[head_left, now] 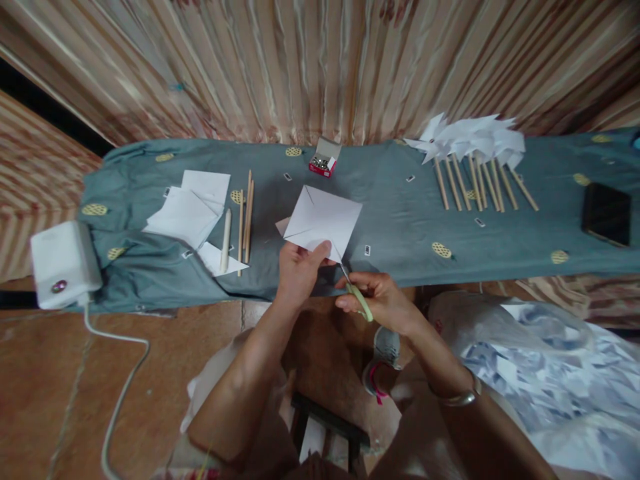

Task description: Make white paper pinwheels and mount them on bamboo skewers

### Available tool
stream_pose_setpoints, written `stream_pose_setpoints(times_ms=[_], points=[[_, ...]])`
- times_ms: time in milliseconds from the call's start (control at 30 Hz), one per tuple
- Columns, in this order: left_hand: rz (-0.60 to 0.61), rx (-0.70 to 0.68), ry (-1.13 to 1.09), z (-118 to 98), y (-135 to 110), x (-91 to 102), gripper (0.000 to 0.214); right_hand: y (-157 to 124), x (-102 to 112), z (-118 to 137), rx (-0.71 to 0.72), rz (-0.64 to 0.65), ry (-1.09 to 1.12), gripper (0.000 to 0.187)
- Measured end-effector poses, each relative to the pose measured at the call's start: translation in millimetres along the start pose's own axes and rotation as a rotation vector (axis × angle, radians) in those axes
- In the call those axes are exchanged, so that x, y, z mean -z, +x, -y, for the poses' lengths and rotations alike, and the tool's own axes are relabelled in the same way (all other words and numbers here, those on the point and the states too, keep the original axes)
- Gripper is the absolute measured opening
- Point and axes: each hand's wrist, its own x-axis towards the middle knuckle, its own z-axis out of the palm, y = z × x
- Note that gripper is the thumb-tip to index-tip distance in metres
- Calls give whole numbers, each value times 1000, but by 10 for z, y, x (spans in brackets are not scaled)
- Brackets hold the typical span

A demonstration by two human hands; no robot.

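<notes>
My left hand (301, 267) pinches the near corner of a white paper square (325, 217), thumb on top and fingers beneath. Slits run inward from some of the square's corners. In my right hand (383, 297) is a pair of scissors (361, 301) with light green handles, its blades at the paper's lower right corner. Part of another paper piece shows behind the square's left edge. Beyond the paper stands an open red box (321, 165) of small metal pins or tacks.
Paper sheets (187, 217), several wooden sticks (249, 220) and a white stick-like tool (226, 240) lie left. Paper pinwheels (475, 143) on sticks and a dark phone (606, 213) lie right. A white corded device (65, 263) sits far left; a plastic bag (550, 373) of paper is lower right.
</notes>
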Motion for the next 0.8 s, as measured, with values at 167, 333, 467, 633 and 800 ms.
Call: stream_pose_setpoints(times_ms=[167, 333, 467, 633, 800], points=[[-77, -56, -40, -104, 97, 104, 40, -42, 165, -17, 86, -50, -323, 38], [-52, -16, -31, -53, 106, 106, 40, -93, 373, 82, 90, -370, -692, 44], [48, 109, 5, 122, 72, -21, 40, -86, 504, 137, 37, -679, -1059, 42], [102, 200, -5, 247, 98, -130, 45, 43, 591, 210, -22, -804, -1302, 41], [165, 209, -34, 240, 120, -132, 54, 200, 626, 297, -68, -802, -1329, 39]])
